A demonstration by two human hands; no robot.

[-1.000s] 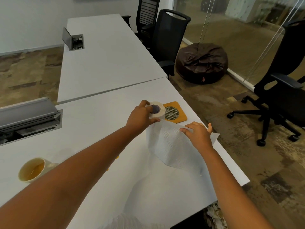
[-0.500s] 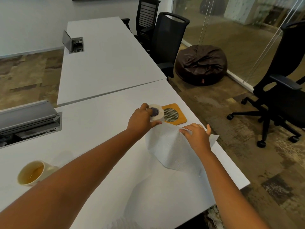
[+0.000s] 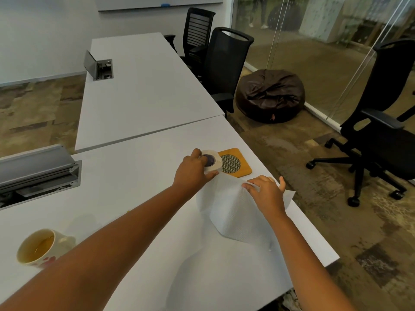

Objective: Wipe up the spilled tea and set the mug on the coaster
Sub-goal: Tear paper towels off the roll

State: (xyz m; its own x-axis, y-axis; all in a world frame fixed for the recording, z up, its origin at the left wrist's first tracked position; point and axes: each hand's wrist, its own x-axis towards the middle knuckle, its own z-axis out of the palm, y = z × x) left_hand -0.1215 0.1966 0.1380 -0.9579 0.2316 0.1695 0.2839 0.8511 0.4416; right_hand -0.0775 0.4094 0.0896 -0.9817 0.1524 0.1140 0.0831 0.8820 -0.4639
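Biggest risk here, I'd say, is the long white textured paper towel sheet (image 3: 233, 212). It's pulled out across the white worktop (image 3: 139, 182) and trails back toward the person, so if the tear goes crooked they get a ragged strip or way more paper than the spill needs. The right hand (image 3: 267, 194) has its fingers curled over the sheet's top edge, pinching it, with the thumb sticking out to the side. The left hand (image 3: 193, 173) is wrapped around the small, nearly used-up white paper towel roll with a dark core (image 3: 210, 161), holding it down on the worktop.

Next worry: that roll is so light it could skid or tip when the right hand yanks, and it sits touching the edge of the square orange wooden coaster with a round mesh centre (image 3: 234, 162), just beyond both hands. A hard pull could shove the coaster toward the worktop edge, which is close on the right-hand side.

Then the cream ceramic mug with red spots (image 3: 38, 248). It's well away from both hands, back beside the left forearm, upright and roughly a third full of amber tea. The forearm passes pretty near it, so a careless sweep back could knock it and make a second spill. I can only make out a faint sheen and a tiny yellowish spot on the worktop near the forearm, so I can't really tell how big the spill is.

The open grey cable trays (image 3: 42, 173) sunk in the worktop left of the left arm hold sockets or wiring; details too dark to tell.
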